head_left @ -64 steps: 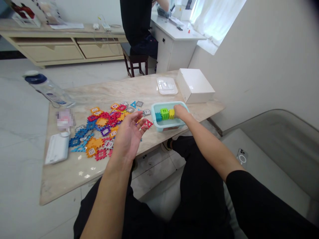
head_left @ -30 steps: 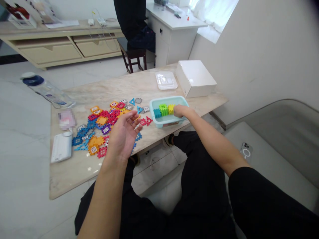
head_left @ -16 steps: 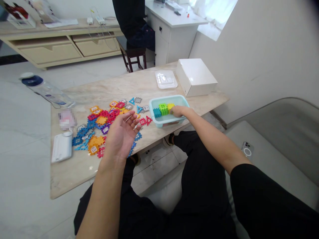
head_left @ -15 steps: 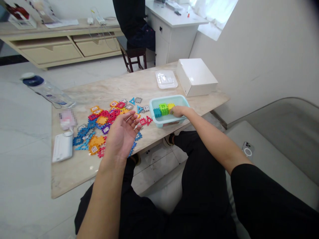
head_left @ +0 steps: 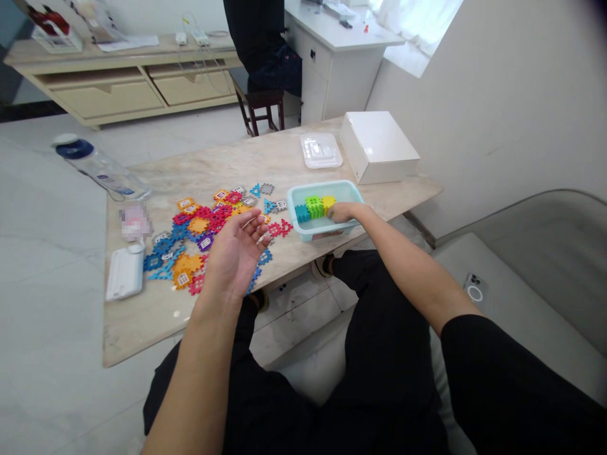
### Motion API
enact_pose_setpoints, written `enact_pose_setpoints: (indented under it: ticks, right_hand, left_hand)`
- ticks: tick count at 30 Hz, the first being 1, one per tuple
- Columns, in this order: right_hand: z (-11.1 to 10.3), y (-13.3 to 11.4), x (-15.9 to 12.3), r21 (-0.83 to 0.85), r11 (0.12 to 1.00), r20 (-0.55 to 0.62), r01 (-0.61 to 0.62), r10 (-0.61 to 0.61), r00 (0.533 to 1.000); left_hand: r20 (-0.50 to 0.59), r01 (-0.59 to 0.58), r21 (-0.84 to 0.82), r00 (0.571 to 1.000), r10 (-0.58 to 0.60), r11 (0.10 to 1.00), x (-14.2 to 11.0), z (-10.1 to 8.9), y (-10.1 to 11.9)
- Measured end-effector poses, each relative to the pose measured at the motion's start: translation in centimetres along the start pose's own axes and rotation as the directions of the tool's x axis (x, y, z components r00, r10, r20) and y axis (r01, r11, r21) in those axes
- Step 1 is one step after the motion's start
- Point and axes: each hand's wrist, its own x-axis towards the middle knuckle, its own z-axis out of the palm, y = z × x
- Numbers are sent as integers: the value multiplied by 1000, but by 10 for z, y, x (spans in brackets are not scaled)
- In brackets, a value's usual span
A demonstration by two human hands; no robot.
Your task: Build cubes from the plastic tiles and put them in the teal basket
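Inside the light-blue plastic basin [head_left: 300, 237], a teal block [head_left: 302, 213], a green block [head_left: 314, 207] and a yellow block [head_left: 329, 203] stand in a row. My right hand [head_left: 345, 213] reaches into the basin with curled fingers closed at the right side of the yellow block; its fingertips are partly hidden. My left hand [head_left: 237, 253] hovers palm up over the near side of the puzzle pieces, fingers loosely apart and nothing in them. Under and beyond it lie many flat interlocking pieces [head_left: 198, 225] in red, orange, blue, purple and grey.
A clear plastic lid [head_left: 321, 150] and a white box [head_left: 379, 146] lie behind the basin. At the table's left are a water bottle [head_left: 102, 169] and a white device [head_left: 125, 273]. A phone [head_left: 475, 287] rests on the sofa. Across the room, a person [head_left: 258, 44] is by a stool [head_left: 258, 100].
The view has shifted slightly, so the table appears a little further right. My right hand has drawn back a touch, showing more of the yellow block. The left hand stays much the same.
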Motion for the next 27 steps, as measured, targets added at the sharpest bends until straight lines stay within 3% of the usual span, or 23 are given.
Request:
enact_pose_setpoints:
  ticks: [14, 22, 27]
  right_hand:
    - [3, 0, 5, 18, 1000, 57, -25, 24, 998]
    - [-10, -1, -19, 52, 998, -44, -35, 38, 998]
    - [-19, 4, -37, 104, 989, -185, -102, 120, 975]
  left_hand:
    - [-18, -12, 22, 1000, 12, 1000, 0, 1, 0]
    - [-17, -36, 48, 999, 37, 998, 1, -1, -4]
    - [-15, -104, 131, 994, 107, 986, 9, 13, -12]
